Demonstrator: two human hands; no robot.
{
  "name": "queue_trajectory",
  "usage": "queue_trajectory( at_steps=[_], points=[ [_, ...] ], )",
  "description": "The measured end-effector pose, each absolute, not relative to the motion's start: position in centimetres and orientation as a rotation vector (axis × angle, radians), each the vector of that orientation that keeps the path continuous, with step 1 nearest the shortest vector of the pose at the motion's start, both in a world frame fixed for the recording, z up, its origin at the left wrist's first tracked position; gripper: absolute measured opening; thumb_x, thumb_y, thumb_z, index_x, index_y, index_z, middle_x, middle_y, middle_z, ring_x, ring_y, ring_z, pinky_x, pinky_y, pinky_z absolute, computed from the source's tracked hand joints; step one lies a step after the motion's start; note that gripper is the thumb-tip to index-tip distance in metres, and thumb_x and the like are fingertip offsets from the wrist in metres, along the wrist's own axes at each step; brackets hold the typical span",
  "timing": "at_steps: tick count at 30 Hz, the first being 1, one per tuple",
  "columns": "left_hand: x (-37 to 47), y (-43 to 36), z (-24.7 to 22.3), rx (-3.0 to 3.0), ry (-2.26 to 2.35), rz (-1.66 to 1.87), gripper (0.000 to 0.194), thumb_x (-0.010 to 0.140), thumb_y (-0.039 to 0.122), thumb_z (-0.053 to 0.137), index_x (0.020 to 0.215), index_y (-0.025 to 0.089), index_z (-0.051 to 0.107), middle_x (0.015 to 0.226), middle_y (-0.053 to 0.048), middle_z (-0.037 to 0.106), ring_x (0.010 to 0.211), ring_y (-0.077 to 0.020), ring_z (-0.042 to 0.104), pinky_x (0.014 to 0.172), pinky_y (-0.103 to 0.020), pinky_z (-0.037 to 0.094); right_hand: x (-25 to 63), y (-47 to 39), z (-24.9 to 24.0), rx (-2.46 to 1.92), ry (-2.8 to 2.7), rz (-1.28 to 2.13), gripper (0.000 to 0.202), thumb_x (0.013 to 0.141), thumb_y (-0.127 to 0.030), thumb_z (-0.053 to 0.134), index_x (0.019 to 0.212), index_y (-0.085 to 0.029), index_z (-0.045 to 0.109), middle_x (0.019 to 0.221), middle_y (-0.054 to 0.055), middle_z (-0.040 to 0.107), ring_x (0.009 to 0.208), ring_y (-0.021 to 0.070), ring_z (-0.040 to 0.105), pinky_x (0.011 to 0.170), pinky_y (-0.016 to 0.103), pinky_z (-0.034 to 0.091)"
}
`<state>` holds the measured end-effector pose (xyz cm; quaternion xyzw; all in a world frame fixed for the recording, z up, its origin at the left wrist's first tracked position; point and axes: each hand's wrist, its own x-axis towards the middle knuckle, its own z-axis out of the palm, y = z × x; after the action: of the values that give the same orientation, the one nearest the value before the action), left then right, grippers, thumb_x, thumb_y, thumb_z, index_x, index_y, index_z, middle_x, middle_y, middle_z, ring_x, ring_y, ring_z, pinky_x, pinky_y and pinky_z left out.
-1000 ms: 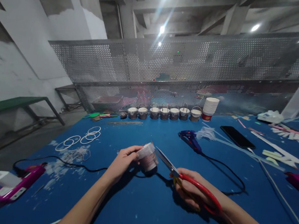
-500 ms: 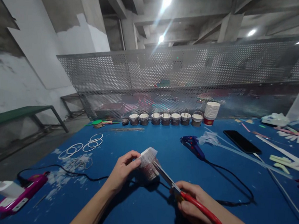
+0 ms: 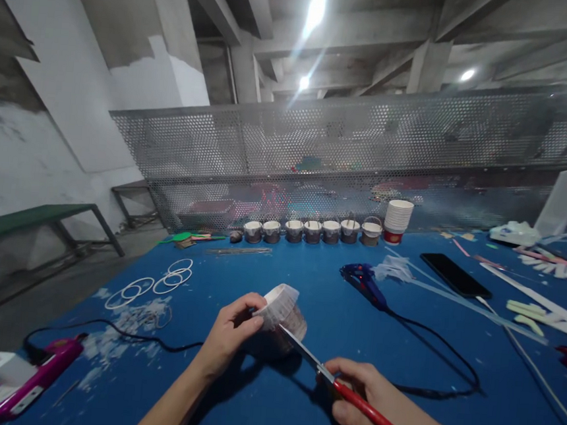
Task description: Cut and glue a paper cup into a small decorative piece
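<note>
Red-handled scissors (image 3: pixel 369 415) in right hand (image 3: pixel 361 401), fingers closed round the grips, blades pointing up-left, tips at the white band of the wrapped cup (image 3: pixel 294 322). Can't tell if the tips touch it. Left hand (image 3: pixel 233 330) clamped on the cup's rim, thumb one side, fingers the other. Cup is tilted, mouth up-left, brownish wrap below the band, over the near-middle of the blue bench (image 3: pixel 308 271). Hands apart, cup and blades between them.

Further out: blue glue gun (image 3: pixel 366 286) beyond right hand, clear film scraps (image 3: pixel 392 268) beside it, black phone (image 3: pixel 455 275) right of those. Left side: white rings (image 3: pixel 173 281), some overlapping; magenta power strip (image 3: pixel 30 379) nearer, white plug in it. Far edge: row of seven small buckets (image 3: pixel 312 232), paper cup stack (image 3: pixel 398 221) at its right end, perforated metal panel (image 3: pixel 319 143) behind.
</note>
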<state>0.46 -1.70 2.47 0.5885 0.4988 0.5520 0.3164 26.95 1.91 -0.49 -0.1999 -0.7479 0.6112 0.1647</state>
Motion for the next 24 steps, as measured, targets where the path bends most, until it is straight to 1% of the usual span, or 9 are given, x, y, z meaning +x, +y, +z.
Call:
queue_trajectory(
  at_steps=[6, 10, 19, 24],
  points=[
    [0.5, -1.6, 2.1, 1.549, 1.245, 1.508, 0.019, 0.075, 0.038, 0.062, 0.073, 0.019, 0.061, 0.078, -0.002, 0.057, 0.08, -0.0194, 0.051, 0.073, -0.028, 0.04, 26.4, 1.6, 0.4, -0.596, -2.139, 1.724, 0.052, 0.075, -0.063, 0.062, 0.094, -0.015, 0.054, 0.062, -0.007, 0.032, 0.053, 0.0076, 0.023, 0.047, 0.022, 0.021],
    [0.7, -1.6, 2.2, 1.558, 1.199, 1.517, 0.02, 0.075, 0.037, 0.064, 0.073, 0.018, 0.06, 0.078, -0.002, 0.056, 0.078, -0.0188, 0.05, 0.071, -0.028, 0.039, 26.3, 1.6, 0.6, -0.598, -2.147, 1.694, 0.051, 0.074, -0.061, 0.064, 0.095, -0.015, 0.054, 0.063, -0.006, 0.032, 0.055, 0.0081, 0.024, 0.049, 0.022, 0.021],
    [0.6, -1.7, 2.4, 1.627, 1.16, 1.521, 0.017, 0.079, 0.033, 0.062, 0.073, 0.018, 0.058, 0.078, -0.002, 0.055, 0.078, -0.0181, 0.049, 0.073, -0.028, 0.038, 26.4, 1.7, 0.5, -0.58, -2.207, 1.646, 0.049, 0.078, -0.058, 0.062, 0.097, -0.015, 0.054, 0.065, -0.006, 0.032, 0.056, 0.0084, 0.023, 0.05, 0.023, 0.022],
    [0.8, -1.7, 2.6, 1.683, 1.147, 1.502, 0.018, 0.079, 0.034, 0.062, 0.072, 0.018, 0.057, 0.079, -0.002, 0.055, 0.081, -0.0188, 0.05, 0.075, -0.028, 0.039, 26.2, 1.7, 0.6, -0.591, -2.229, 1.613, 0.049, 0.08, -0.06, 0.057, 0.098, -0.014, 0.053, 0.067, -0.006, 0.033, 0.058, 0.0086, 0.025, 0.051, 0.023, 0.024]
  ],
)
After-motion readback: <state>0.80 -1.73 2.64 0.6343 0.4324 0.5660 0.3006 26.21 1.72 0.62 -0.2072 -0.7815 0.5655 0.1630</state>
